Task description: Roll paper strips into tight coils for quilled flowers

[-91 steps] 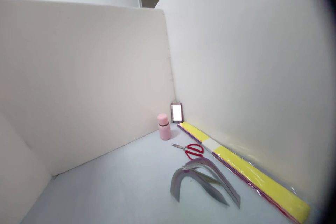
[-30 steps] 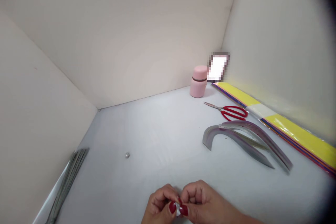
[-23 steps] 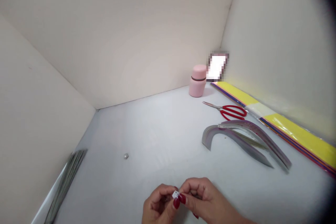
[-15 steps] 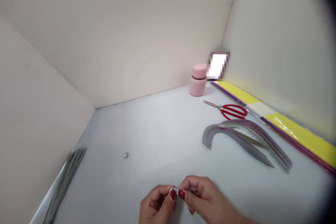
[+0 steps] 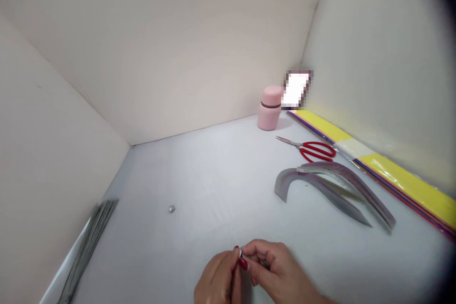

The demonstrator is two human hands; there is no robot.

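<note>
At the bottom centre, my left hand [image 5: 219,278] and my right hand [image 5: 267,263] meet with their fingertips pinched together. Between them is a small whitish folded piece [image 5: 240,252], perhaps paper, mostly covered by the fingers. My left hand is turned so that its back shows and its thumb is hidden. The right thumb, with a dark red nail, presses against the piece. Farther left on the table lies a small silvery faceted piece [image 5: 171,209], apart from both hands. To the right rest several curved grey-purple strips [image 5: 335,199], partly overlapping.
Red-handled scissors [image 5: 313,149] lie behind the strips. A pink flask [image 5: 270,108] and a blurred bright screen [image 5: 295,90] stand at the back right. Packed coloured sheets [image 5: 377,166] run along the right wall, and a bundle of thin grey-green strips [image 5: 89,251] lies along the left.
My left hand has rolled over, so its thumb no longer shows and its back faces up. Less of the whitish piece is visible. The right hand stays nearly in place.
</note>
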